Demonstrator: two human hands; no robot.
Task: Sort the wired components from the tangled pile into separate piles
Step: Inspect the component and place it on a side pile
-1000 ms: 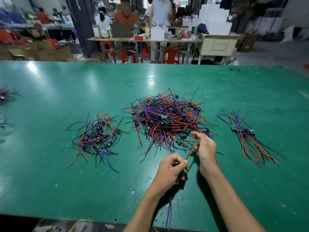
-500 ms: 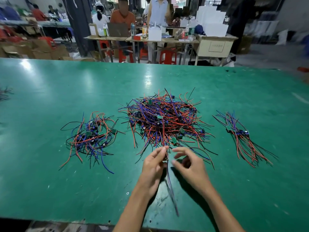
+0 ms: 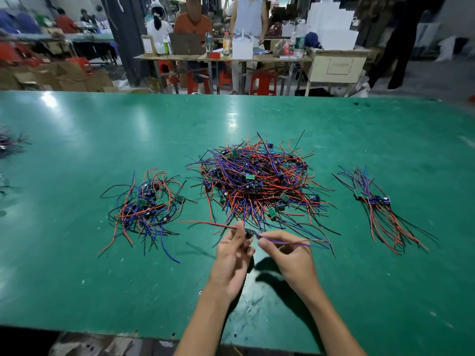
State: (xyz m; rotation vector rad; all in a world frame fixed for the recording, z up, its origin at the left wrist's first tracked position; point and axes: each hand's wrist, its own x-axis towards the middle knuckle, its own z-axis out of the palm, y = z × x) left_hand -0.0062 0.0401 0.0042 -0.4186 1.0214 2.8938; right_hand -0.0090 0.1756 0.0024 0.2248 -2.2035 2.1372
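Two hands are holding one wired component (image 3: 248,232) above the green table (image 3: 77,278), just in front of the big tangled pile (image 3: 257,181). The left hand (image 3: 232,255) is pinching it where the red wire (image 3: 205,223) is trailing off to the left; the right hand (image 3: 288,255) is pinching the purple wires (image 3: 295,243) running right. A smaller pile (image 3: 146,209) is lying to the left, a straighter bundle (image 3: 377,209) to the right.

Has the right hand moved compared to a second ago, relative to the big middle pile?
Yes. The right hand has pulled back from the near edge of the big tangled pile toward the person, now pinching purple wires beside the left hand.
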